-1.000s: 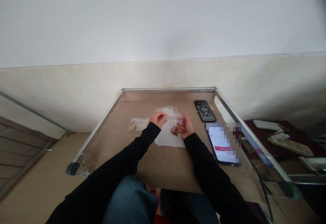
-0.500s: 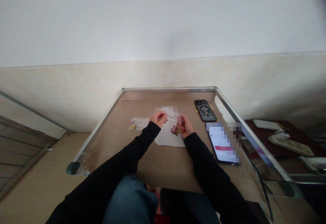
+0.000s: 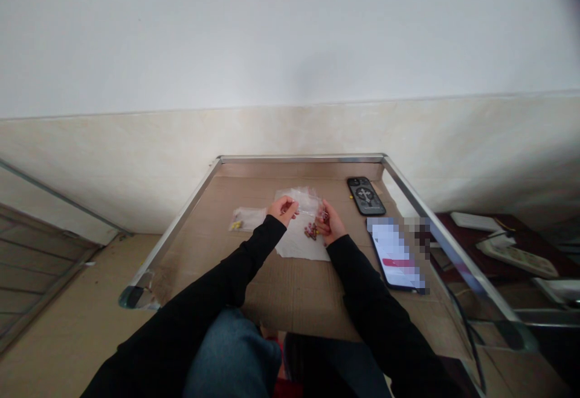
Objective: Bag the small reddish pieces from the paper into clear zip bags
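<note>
My left hand (image 3: pixel 283 210) pinches a thin clear strand (image 3: pixel 308 209) between its fingertips, above a crumpled clear plastic bag (image 3: pixel 301 200). My right hand (image 3: pixel 330 223) holds the strand's other end, though its fingers partly hide that end. Just below the hands, a small cluster of red beads (image 3: pixel 310 231) lies on a white tissue sheet (image 3: pixel 301 248). Left of my left hand is a small clear bag of yellow pieces (image 3: pixel 241 219).
The cardboard-covered tabletop (image 3: pixel 299 292) has a metal rim (image 3: pixel 301 159). A phone in a dark case (image 3: pixel 366 195) and a phone with a pixelated screen (image 3: pixel 395 254) lie to the right. A power strip (image 3: pixel 516 259) sits on a dark surface beyond the rim.
My right hand's fingers have curled inward toward the strand. My left hand has stayed nearly still, and the beads and bags have not visibly moved.
</note>
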The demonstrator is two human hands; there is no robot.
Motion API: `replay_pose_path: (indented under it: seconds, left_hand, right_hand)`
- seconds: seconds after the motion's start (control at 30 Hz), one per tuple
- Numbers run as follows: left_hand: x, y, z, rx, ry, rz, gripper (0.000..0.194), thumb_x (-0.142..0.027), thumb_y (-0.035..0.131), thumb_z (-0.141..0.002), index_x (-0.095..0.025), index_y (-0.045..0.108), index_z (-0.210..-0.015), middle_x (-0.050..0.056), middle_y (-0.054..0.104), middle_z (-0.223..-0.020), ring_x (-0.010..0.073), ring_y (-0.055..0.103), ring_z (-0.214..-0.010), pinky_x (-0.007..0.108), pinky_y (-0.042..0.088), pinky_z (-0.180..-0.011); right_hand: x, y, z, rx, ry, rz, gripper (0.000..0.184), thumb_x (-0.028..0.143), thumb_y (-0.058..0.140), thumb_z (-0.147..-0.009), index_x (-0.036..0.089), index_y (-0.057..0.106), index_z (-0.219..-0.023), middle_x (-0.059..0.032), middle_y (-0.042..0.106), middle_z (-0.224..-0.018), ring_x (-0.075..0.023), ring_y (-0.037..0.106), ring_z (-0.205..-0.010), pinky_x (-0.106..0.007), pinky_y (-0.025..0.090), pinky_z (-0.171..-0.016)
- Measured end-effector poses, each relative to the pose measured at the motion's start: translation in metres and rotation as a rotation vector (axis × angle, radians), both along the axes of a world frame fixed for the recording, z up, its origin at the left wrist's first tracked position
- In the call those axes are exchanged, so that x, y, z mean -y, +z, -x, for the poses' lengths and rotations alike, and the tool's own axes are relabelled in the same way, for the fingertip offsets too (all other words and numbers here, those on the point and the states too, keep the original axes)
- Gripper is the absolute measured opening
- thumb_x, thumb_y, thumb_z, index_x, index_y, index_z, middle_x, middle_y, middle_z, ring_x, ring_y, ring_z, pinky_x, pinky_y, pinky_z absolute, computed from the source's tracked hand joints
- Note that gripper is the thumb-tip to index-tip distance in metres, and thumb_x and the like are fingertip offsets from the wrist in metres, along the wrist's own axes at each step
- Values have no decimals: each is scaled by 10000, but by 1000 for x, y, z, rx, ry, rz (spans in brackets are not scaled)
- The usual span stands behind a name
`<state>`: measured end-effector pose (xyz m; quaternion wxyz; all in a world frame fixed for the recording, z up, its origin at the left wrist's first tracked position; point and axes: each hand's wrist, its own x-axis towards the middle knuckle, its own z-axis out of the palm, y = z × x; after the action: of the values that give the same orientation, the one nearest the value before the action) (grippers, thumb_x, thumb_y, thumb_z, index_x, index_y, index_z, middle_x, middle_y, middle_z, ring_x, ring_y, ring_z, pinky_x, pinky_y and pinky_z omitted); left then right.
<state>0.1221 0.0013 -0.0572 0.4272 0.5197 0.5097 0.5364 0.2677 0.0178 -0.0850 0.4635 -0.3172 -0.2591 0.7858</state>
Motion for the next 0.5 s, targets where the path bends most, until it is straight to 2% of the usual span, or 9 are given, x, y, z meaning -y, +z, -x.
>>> replay_pose_path:
  seconds: [0.23,0.33,0.4,0.5]
  left_hand:
    - [-3,-2,5,12,33,46,266,-376,563,-611,-132,478,-674,-1,553,-518,57,463,-377,170,358,-380]
    - [-8,1,11,66,91,93,277,-363,588,-582,-131,479,-685,0,562,-524,63,466,-366,174,352,-367]
    - [-14,5,19,108,160,120,270,-346,598,-577,-133,479,-694,-1,566,-532,65,467,-359,179,355,-367]
    - [-26,7,34,147,296,231,232,-302,600,-597,-142,477,-712,-3,577,-567,54,469,-363,178,370,-390]
  right_hand:
    - [3,1,3,170,-98,-84,382,434,521,-685,179,305,-500,86,316,-332,-2,161,-232,-123,79,-218]
    - [3,1,4,246,-124,-132,400,448,523,-678,182,297,-484,89,290,-331,-6,158,-239,-135,92,-222]
    - [2,-1,4,360,-183,-214,404,450,525,-674,184,301,-470,86,275,-341,-14,175,-254,-149,118,-233]
    - [3,-6,5,639,-291,-466,407,435,534,-669,178,316,-441,67,288,-383,-30,251,-317,-163,196,-294]
